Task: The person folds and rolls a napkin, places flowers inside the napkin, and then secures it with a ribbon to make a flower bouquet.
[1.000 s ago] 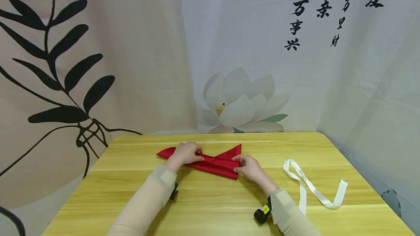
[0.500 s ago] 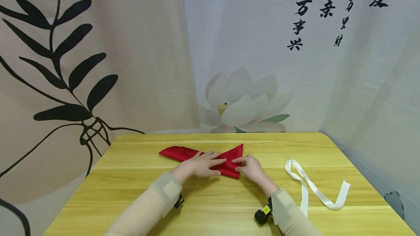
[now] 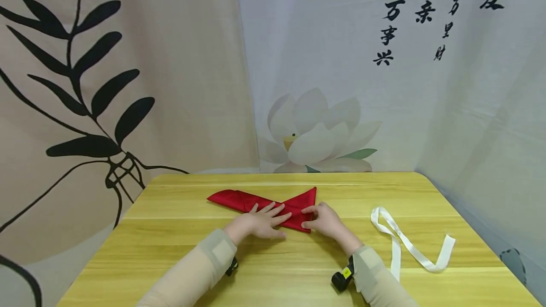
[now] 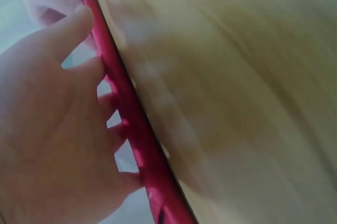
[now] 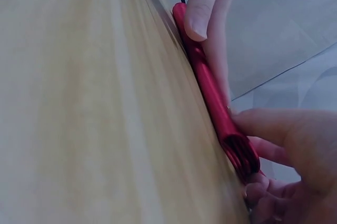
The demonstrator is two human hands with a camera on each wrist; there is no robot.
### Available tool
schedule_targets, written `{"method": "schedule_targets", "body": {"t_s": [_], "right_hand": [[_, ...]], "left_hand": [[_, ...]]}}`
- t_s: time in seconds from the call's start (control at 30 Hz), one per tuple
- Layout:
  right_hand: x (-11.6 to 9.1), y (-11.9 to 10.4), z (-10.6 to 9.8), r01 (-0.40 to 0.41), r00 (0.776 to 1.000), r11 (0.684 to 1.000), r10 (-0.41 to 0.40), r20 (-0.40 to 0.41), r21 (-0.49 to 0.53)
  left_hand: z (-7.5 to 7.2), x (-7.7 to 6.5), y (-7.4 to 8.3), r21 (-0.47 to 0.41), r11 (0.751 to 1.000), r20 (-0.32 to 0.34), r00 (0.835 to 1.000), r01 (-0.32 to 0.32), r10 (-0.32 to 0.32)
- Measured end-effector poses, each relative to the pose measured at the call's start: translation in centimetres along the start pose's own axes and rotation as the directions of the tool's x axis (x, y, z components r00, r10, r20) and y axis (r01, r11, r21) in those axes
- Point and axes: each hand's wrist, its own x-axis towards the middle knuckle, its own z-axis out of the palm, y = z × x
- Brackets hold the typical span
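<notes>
A folded red satin cloth (image 3: 239,199) lies across the back half of the table as a narrow strip, with a pointed flap rising at its right end. My left hand (image 3: 256,224) rests on its near edge, fingers spread and straight. In the left wrist view, those fingertips meet the red cloth (image 4: 131,113) one beside another. My right hand (image 3: 326,219) holds the cloth's right end with thumb and fingers. The right wrist view shows several layers in the rolled end of the cloth (image 5: 239,150), with the right thumb and fingers curled about it.
A white ribbon (image 3: 411,250) lies in a loose loop on the right of the wooden table (image 3: 170,231). Behind the table hangs a printed curtain (image 3: 192,84) with dark leaves, a lotus and writing.
The left hand has let go of the cloth's upper edge, moved right and toward the near edge, and spread its fingers flat. The right hand stays at the right end.
</notes>
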Motion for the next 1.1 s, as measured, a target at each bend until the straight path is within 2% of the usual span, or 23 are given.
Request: {"method": "schedule_targets", "body": {"t_s": [0.27,0.37,0.5,0.67,0.83,0.93,1.0,1.1], "right_hand": [[-0.2,0.2,-0.4,-0.025,1.0,1.0,0.024,0.007,0.01],[-0.2,0.3,-0.4,-0.034,0.999,0.999,0.034,0.009,0.01],[-0.4,0.4,-0.3,-0.031,1.0,0.999,0.03,0.003,0.013],[-0.4,0.3,-0.2,-0.004,1.0,1.0,0.004,-0.012,0.002],[-0.4,0.0,-0.2,0.014,0.997,0.998,-0.018,-0.072,-0.059],[-0.3,-0.5,-0.3,0.049,0.99,0.995,-0.06,-0.125,-0.087],[-0.3,-0.8,-0.4,0.1,0.984,0.991,-0.111,-0.138,-0.084],[-0.3,-1.1,-0.3,0.177,0.979,0.983,-0.182,-0.09,-0.052]], "left_hand": [[0.0,0.0,-1.8,-0.077,0.997,0.001,1.0,0.018,-0.018],[0.0,-0.3,-2.2,-0.089,0.995,0.002,0.999,0.042,-0.042],[0.2,-0.9,-2.6,-0.1,0.993,-0.001,0.998,0.067,-0.067],[0.4,-1.2,-2.7,-0.098,0.993,-0.001,0.998,0.063,-0.063],[0.4,-1.3,-2.7,-0.081,0.995,-0.001,0.998,0.057,-0.057],[0.3,-1.3,-2.9,-0.089,0.994,0.008,0.998,0.063,-0.062],[0.0,-1.2,-3.0,-0.101,0.992,0.019,0.997,0.07,-0.069],[-0.5,-0.9,-3.1,-0.109,0.991,0.05,0.996,0.075,-0.069]]}}
